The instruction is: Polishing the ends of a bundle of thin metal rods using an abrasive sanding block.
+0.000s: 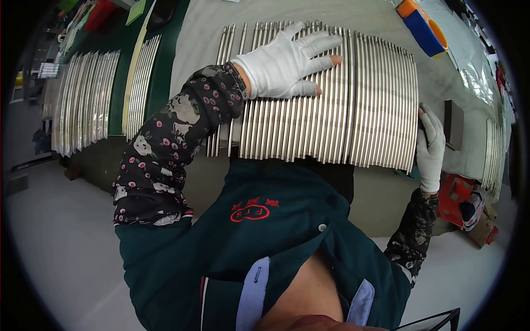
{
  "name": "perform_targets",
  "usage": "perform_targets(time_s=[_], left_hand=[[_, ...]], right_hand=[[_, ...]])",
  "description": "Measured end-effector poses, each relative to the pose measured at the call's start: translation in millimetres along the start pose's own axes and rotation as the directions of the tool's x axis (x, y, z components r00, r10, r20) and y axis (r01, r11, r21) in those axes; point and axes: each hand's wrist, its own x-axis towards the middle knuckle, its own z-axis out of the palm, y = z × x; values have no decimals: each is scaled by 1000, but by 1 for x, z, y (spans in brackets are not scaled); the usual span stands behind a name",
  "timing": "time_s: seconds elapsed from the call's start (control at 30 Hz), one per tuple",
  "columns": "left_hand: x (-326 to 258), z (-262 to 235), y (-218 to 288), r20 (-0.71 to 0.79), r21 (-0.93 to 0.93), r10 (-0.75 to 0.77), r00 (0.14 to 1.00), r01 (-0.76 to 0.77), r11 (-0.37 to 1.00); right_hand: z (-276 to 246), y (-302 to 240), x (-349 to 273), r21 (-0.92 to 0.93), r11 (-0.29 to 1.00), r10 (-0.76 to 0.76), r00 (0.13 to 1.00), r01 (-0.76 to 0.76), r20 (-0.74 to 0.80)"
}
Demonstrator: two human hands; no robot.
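Note:
A wide row of shiny metal rods (pixel 331 116) lies side by side in front of me on a pale table covering. My left hand (pixel 284 62), in a white glove with the thumb tip and a fingertip bare, rests flat across the upper left part of the row, fingers spread. Against the row's right edge stands my right hand (pixel 432 144), also white-gloved, its fingers stretched out along the outermost rod. A few rods (pixel 225 49) lie slightly apart at the row's left end, partly hidden under my left forearm.
Rods in clear sleeves (pixel 85 102) and a smaller rod group (pixel 144 83) lie at the left on dark green. Right of the row are a dark block (pixel 454 125), another rod bundle (pixel 492 154) and an orange-and-blue tape roll (pixel 425 30). A red box (pixel 457 193) sits lower right.

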Motion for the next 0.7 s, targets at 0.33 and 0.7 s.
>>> perform_targets(time_s=[0.33, 0.7], left_hand=[[-87, -34, -41, 37, -211, -194, 980, 197, 957], [-73, -17, -3, 97, -328, -128, 987, 153, 932]], right_hand=[[-17, -28, 6, 66, 994, 91, 996, -90, -17], [-11, -36, -4, -12, 999, 36, 998, -36, -44]])
